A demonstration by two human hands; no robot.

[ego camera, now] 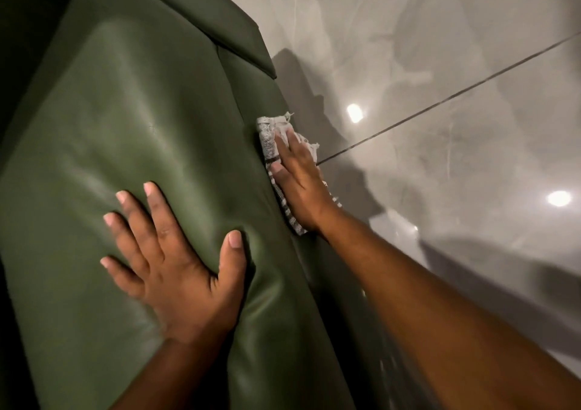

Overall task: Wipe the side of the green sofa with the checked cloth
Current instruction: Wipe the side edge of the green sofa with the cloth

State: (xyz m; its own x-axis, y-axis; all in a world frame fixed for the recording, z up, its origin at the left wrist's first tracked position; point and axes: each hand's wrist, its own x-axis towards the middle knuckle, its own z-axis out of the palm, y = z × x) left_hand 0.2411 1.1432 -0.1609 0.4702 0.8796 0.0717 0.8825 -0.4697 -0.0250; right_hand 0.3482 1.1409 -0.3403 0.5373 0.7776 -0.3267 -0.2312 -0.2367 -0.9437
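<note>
From the head camera, looking steeply down, the green sofa [132, 132] fills the left and centre of the view, its smooth leather-like upholstery catching a soft sheen, with a seam running down the outer edge where the top surface turns into the side panel. The left hand [176, 268] lies flat on the padded top surface, palm down, fingers [132, 211] spread wide and straight, the thumb pointing up toward the sofa's edge; it grips nothing and simply presses into the cushion, which dimples a little around the thumb. The right hand [298, 183] reaches out over the sofa's outer edge and is laid flat against the side panel, fingers extended and close together, pinning the checked cloth [267, 145] between palm and upholstery. The cloth is pale with dark lines, bunched and frayed at its far end, and shows beyond the fingertips and along the hand's sofa-ward edge down to the wrist; it is pressed rather than clenched. Beyond the sofa lies a glossy grey marble-patterned floor [440, 63], crossed by a thin dark grout line [449, 96] and carrying two bright reflections of lights [354, 113], with dark shadows falling close beside the sofa.
</note>
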